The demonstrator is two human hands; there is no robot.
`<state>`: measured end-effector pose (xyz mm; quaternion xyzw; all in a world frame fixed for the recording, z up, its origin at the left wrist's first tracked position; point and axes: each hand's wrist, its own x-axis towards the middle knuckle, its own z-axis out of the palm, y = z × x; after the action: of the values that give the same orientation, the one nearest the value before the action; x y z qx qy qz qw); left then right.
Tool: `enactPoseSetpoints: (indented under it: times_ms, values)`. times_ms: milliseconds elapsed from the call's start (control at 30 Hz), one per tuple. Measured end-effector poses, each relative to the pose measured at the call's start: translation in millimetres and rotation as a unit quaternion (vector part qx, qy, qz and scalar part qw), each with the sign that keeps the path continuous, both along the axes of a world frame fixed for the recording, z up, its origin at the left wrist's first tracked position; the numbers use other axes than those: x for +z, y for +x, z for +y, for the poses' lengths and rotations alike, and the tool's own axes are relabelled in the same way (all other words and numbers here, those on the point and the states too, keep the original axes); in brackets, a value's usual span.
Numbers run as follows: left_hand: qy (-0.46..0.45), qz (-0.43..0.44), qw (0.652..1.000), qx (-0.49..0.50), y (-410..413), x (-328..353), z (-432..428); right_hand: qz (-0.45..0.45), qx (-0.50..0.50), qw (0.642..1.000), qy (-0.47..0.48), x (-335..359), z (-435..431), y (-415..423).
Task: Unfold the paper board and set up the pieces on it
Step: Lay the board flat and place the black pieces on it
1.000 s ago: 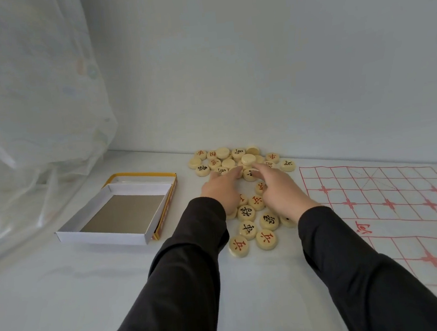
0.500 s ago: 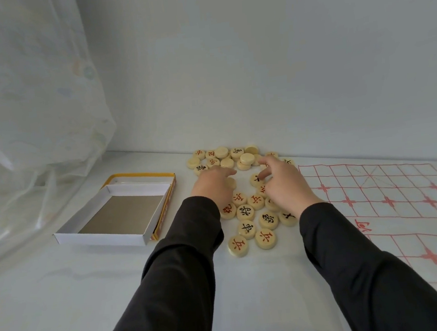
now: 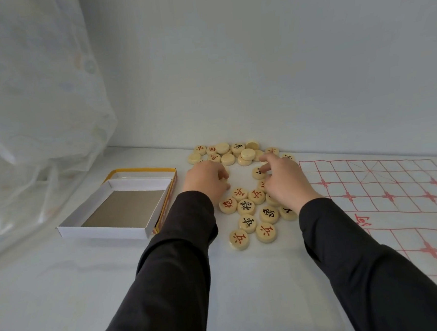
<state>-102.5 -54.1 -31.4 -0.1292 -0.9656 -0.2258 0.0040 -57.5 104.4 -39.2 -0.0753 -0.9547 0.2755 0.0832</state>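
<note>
Several round wooden chess pieces (image 3: 246, 206) with red and black characters lie loose on the white table, some stacked at the back (image 3: 247, 153). My left hand (image 3: 207, 183) hovers over the left side of the heap, fingers curled under; what they hold is hidden. My right hand (image 3: 283, 183) rests on the right side, its fingertips touching a black-marked piece (image 3: 258, 172). The paper board (image 3: 390, 191), white with a red grid, lies unfolded flat to the right with no pieces on it.
An open white cardboard box (image 3: 116, 226) with a yellow-edged lid under it sits left of the pieces. A sheer curtain (image 3: 34, 116) hangs at the far left. The wall (image 3: 256, 68) rises just behind the heap.
My left hand has drawn back toward me and its fingers have curled under. My right hand has shifted slightly right and spread over the pieces. Several pieces near the middle have been moved apart.
</note>
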Motion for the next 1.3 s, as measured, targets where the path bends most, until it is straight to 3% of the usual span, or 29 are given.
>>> enactPoseSetpoints:
  times_ms: [400, 567, 733, 967, 1133, 1300]
  values:
    - [0.095, -0.034, 0.993, 0.062, -2.6, -3.2, -1.9, -0.026, 0.033, 0.997, -0.063, 8.3, 0.5, 3.7]
    - [0.175, -0.097, 0.979, 0.039, -2.4, -5.9, -3.6, -0.022, 0.068, 0.986, -0.153, 10.5, 0.0, 3.5]
    - [0.249, -0.140, 0.958, 0.032, -0.4, -1.4, -3.4, 0.048, -0.019, 0.971, -0.235, 19.5, 10.5, 0.0]
    - [0.145, -0.131, 0.980, -0.022, 23.5, 0.4, -0.1, 0.010, -0.019, 0.987, -0.160, 25.9, -1.8, 16.4]
    - [-0.037, -0.122, 0.987, -0.101, 62.4, 5.4, 3.5, 0.033, -0.062, 0.984, -0.166, 13.6, -17.6, 44.5]
    - [-0.139, -0.125, 0.976, -0.115, 85.6, 1.5, -20.8, 0.036, -0.076, 0.976, -0.200, 2.7, -27.8, 78.0]
